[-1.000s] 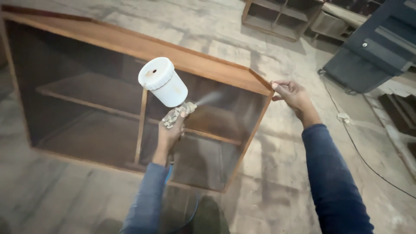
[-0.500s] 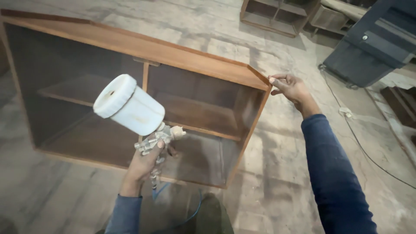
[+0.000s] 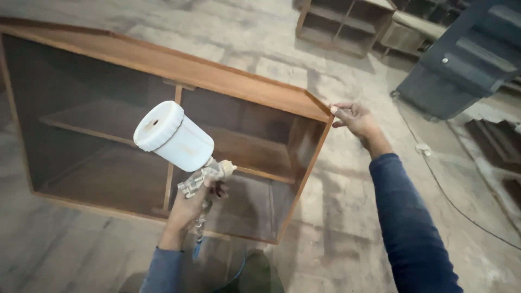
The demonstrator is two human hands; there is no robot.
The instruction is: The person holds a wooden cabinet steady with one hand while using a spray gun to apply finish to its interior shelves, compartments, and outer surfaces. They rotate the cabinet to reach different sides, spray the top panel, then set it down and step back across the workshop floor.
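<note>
My left hand (image 3: pixel 190 209) grips the handle of a metal spray gun (image 3: pixel 209 179) with a white paint cup (image 3: pixel 173 135) on top, tilted to the left. It is held in front of a brown wooden cabinet (image 3: pixel 179 68) that lies on its back on the floor, with shelves and a centre divider inside. My right hand (image 3: pixel 355 118) rests on the cabinet's top right corner, fingers curled over the edge. Both arms wear dark blue sleeves.
A blue air hose (image 3: pixel 228 276) trails from the gun toward my body. Another wooden shelf unit (image 3: pixel 342 24) stands at the back. A dark grey metal structure (image 3: pixel 461 59) is at the upper right, and a thin cable (image 3: pixel 450 201) runs across the concrete floor.
The spray gun has swung left and tilted, and the spray mist seen a second ago is gone. My right hand stays on the cabinet corner.
</note>
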